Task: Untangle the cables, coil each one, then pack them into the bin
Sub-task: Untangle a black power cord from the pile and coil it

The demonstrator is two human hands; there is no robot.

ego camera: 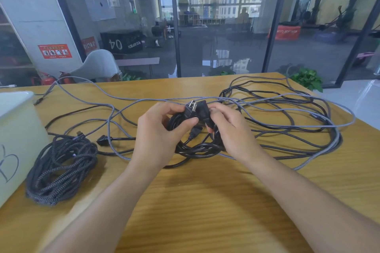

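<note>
1 head-worn view, wide-angle. Looks forward and down over the wooden table (205, 201), close above its near edge. Beyond the table's far edge, a glass wall (226, 26) faces the camera, well apart.

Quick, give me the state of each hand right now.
Left hand: closed, its grip on the coiled black power cord near the plug.
Right hand: closed, its grip on the same cord.

bare table (205, 201) near, tangled cables (287, 112) beyond

Left grip (158, 129) and right grip (226, 127) apparently curled, clutching.
</note>
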